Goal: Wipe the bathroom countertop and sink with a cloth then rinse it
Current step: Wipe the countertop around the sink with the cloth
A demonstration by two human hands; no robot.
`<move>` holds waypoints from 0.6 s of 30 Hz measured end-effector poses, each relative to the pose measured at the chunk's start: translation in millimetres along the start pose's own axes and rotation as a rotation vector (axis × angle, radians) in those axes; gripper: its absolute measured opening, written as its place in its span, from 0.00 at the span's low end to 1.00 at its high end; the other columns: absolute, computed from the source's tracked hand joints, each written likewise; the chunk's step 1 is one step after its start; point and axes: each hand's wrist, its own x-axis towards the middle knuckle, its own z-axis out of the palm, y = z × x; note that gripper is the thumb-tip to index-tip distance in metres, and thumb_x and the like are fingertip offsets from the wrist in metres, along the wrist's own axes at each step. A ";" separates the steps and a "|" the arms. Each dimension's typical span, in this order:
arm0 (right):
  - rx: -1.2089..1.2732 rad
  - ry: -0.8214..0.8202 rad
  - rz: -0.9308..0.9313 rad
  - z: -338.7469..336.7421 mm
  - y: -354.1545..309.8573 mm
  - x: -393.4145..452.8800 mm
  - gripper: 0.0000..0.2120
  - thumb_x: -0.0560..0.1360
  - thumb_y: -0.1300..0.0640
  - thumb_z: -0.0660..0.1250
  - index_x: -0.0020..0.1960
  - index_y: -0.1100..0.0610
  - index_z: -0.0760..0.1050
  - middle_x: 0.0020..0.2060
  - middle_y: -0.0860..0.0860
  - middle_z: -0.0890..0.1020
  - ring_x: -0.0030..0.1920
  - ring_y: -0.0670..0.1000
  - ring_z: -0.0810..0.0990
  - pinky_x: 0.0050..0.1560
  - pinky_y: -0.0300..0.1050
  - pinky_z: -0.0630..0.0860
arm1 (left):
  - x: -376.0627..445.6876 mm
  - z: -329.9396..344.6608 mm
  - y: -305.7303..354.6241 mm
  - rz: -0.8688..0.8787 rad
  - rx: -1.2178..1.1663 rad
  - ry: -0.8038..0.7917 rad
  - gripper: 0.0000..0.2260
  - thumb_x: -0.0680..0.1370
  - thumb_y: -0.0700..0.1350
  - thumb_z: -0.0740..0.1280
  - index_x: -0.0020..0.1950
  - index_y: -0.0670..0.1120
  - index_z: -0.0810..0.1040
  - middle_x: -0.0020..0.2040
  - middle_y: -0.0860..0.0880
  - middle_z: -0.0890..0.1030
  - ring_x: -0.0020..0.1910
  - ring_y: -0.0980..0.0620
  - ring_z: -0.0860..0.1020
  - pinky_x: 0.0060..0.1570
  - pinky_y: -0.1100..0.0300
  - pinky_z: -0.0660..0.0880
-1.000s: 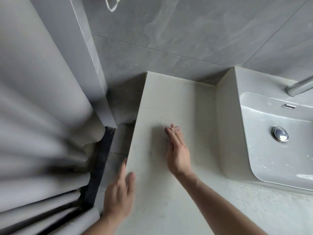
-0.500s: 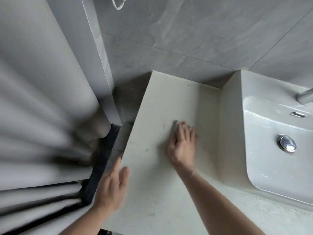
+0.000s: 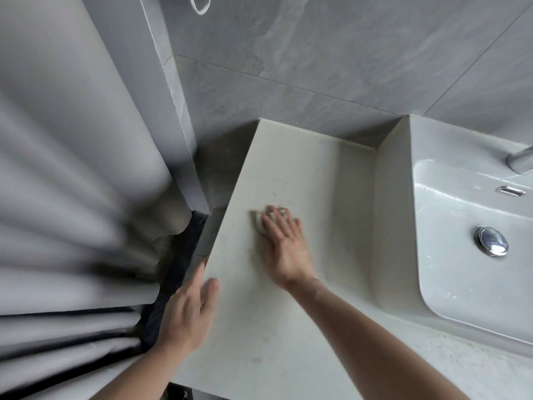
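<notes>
A pale beige countertop [image 3: 302, 168] runs from the tiled wall toward me. My right hand [image 3: 285, 243] lies flat on it with straight fingers, pressing a small pale cloth [image 3: 259, 223] that peeks out past the fingertips, mostly hidden and blurred. My left hand [image 3: 187, 310] rests on the countertop's left edge, thumb on top and fingers over the side. The white sink [image 3: 461, 284] sits to the right, raised above the counter, with a chrome drain plug [image 3: 491, 240] in its basin.
A grey shower curtain [image 3: 72, 183] hangs close on the left, beside a grey tiled wall corner [image 3: 178, 111]. A chrome tap spout [image 3: 522, 160] shows at the right edge. Grey wall tiles [image 3: 346, 53] back the counter.
My right hand with the cloth has swept back to the left across the counter after moving right. My left hand stays at the counter's left edge. The view has shifted slightly.
</notes>
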 end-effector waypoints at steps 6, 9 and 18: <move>-0.121 0.172 0.413 -49.0 96.7 -23.3 0.28 0.81 0.51 0.54 0.80 0.54 0.65 0.80 0.54 0.65 0.81 0.57 0.59 0.81 0.56 0.53 | -1.3 -1.1 3.7 -0.001 -0.009 0.017 0.33 0.80 0.67 0.47 0.80 0.51 0.61 0.75 0.51 0.72 0.74 0.49 0.71 0.71 0.52 0.68; -0.135 0.231 0.500 -50.9 104.5 -21.1 0.30 0.80 0.50 0.53 0.80 0.57 0.63 0.80 0.57 0.64 0.80 0.59 0.58 0.82 0.53 0.49 | -2.1 -2.2 6.5 -0.014 -0.008 0.014 0.33 0.80 0.66 0.48 0.80 0.49 0.63 0.75 0.48 0.72 0.74 0.50 0.70 0.72 0.56 0.66; -0.062 0.236 0.493 -12.8 23.7 50.5 0.32 0.78 0.49 0.54 0.80 0.58 0.63 0.81 0.57 0.62 0.81 0.64 0.55 0.80 0.59 0.48 | -2.1 -3.7 6.5 0.012 -0.002 0.007 0.34 0.80 0.66 0.48 0.80 0.47 0.63 0.76 0.48 0.71 0.74 0.50 0.70 0.72 0.57 0.66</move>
